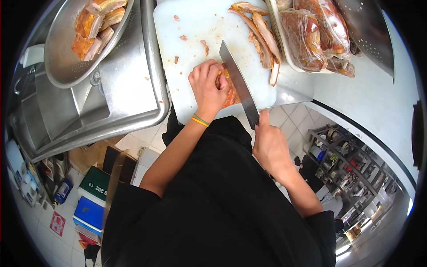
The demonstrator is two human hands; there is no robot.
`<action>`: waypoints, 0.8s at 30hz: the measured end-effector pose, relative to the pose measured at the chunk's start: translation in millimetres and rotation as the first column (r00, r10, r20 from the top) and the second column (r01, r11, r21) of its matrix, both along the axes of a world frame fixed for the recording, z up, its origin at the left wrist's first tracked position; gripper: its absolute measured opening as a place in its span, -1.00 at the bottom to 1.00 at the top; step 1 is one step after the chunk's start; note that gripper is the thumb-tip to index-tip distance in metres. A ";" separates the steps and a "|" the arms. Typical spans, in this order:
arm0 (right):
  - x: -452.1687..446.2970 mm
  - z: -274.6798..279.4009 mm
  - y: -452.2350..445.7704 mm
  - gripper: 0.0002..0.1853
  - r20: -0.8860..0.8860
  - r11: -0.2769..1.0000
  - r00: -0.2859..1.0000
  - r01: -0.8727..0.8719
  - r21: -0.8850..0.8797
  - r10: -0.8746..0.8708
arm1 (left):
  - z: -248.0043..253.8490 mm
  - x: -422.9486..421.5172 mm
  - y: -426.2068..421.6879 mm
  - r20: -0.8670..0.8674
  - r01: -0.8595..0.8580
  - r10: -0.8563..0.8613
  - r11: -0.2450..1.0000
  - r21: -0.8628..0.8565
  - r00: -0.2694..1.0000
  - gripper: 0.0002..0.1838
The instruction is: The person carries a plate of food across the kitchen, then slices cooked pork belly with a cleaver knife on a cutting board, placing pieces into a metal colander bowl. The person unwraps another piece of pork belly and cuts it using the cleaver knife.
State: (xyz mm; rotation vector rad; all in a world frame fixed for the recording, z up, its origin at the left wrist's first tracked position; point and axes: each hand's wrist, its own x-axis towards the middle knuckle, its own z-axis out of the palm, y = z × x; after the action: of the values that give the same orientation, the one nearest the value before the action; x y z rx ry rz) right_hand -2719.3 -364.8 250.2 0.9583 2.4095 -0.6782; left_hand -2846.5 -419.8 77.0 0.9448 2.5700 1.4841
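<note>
My left hand (207, 87) is closed over a piece of roasted meat (231, 94) on the white cutting board (178, 58), fingers curled and pressing on it. In my right hand (272, 143) is the handle of a cleaver (240, 84). Its long blade runs up and to the left, close along the meat's right side; whether the edge touches the meat I cannot tell. Long cut strips of meat (262, 38) lie on the board's right part, and small scraps (204, 47) are scattered to the left.
A perforated metal bowl (58, 66) with several meat chunks (93, 29) stands over the steel sink (124, 84) at left. At right, a tray (284, 55) bears plastic-wrapped meat (307, 38) beside another perforated metal bowl (371, 26). A metal rack (347, 160) is lower right.
</note>
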 end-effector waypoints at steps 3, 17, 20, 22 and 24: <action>-0.9 1.8 1.7 -0.70 -0.006 1.000 1.000 0.021 -0.019 -0.021 | 0.8 1.3 0.3 0.025 -0.013 0.013 1.000 0.009 1.000 -0.67; -21.2 2.2 8.5 -0.65 0.066 0.999 0.997 0.027 -0.023 -0.026 | -1.9 -0.4 0.1 0.028 0.005 -0.005 1.000 -0.007 1.000 -0.60; -47.5 -35.1 22.3 -0.64 -0.026 1.000 0.999 -0.019 -0.008 0.019 | -1.1 2.1 -1.0 -0.011 0.009 -0.009 1.000 -0.016 1.000 -0.60; -43.5 -38.1 23.6 -0.62 -0.084 1.000 0.996 -0.022 -0.005 0.021 | -3.5 -7.7 3.9 -0.015 0.006 -0.006 1.000 -0.002 1.000 -0.62; -28.7 -27.5 8.2 -0.58 -0.009 1.000 1.000 -0.009 0.028 0.010 | -0.6 8.3 -6.5 0.040 0.037 -0.036 0.999 -0.023 0.999 -0.64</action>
State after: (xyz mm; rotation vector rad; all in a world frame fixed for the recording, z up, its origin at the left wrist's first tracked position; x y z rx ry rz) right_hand -2747.9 -356.6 222.7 0.9565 2.4364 -0.6480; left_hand -2838.2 -426.3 76.4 0.9450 2.5234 1.4451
